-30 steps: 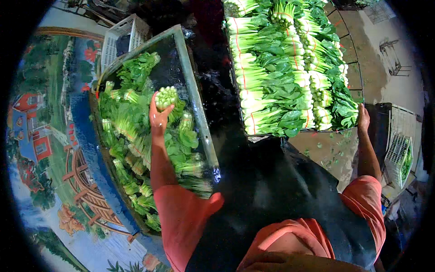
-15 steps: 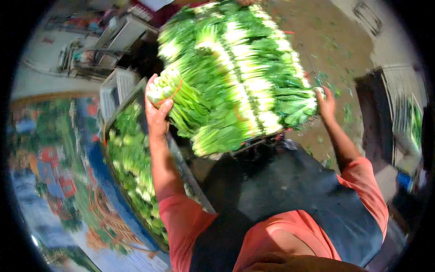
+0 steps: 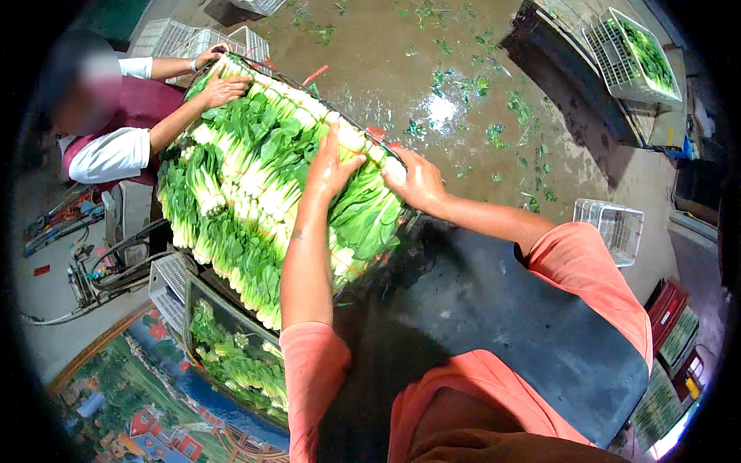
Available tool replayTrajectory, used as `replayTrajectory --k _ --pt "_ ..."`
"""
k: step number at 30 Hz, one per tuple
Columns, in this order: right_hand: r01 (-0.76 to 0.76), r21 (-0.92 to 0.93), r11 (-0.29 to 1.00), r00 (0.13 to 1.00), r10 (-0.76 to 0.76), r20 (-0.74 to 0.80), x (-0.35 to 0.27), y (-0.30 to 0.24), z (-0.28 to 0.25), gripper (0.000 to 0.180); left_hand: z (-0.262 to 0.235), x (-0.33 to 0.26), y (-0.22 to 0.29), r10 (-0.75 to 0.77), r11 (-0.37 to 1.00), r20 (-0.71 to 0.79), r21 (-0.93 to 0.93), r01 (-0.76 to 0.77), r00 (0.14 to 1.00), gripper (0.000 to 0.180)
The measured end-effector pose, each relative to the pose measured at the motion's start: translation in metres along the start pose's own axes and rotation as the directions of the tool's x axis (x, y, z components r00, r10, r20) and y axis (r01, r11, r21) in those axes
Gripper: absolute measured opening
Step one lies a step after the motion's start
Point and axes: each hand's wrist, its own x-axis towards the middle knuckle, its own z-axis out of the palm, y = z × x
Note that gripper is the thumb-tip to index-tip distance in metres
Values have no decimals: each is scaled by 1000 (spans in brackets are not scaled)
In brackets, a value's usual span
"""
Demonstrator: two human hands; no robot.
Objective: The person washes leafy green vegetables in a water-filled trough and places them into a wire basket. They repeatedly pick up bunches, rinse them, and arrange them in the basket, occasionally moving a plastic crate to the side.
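Observation:
A long stack of leafy greens with white stems (image 3: 255,193) lies packed in rows in a crate in front of me. My left hand (image 3: 332,163) lies flat on the stems at the stack's near right edge, fingers spread. Beside it, my right hand (image 3: 418,183) curls its fingers over that same edge. At the stack's far end, another person's hands (image 3: 220,86) press on the greens.
Below the stack, a dark trough (image 3: 202,305) holds loose greens (image 3: 239,366) in water. A white basket (image 3: 615,228) stands at the right, another basket with greens (image 3: 641,46) at the top right. Leaf scraps lie on the wet floor (image 3: 463,92).
My left hand, which carried a bunch of greens from the trough, now rests on the stack. My right hand has come from the stack's side to its near edge. The view swung toward the stack.

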Motion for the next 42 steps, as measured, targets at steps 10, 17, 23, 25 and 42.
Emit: replayTrajectory --k 10,17,23,25,42 --pt "14 -8 1000 1000 -14 4 6 10 0 54 56 -16 13 95 987 -45 131 -89 994 71" --pt "-65 -67 996 986 74 151 9 1 6 56 57 -28 12 10 999 -74 31 -7 997 70" --pt "-153 78 985 970 135 202 13 60 4 54 2 -113 13 231 973 -555 118 -200 799 61" --pt "-93 80 992 983 79 163 13 61 2 53 -50 -193 -20 86 992 -647 -14 -124 758 51" --pt "-163 187 969 972 125 199 28 55 4 39 93 -618 -431 -975 -47 129 -913 404 179 86"
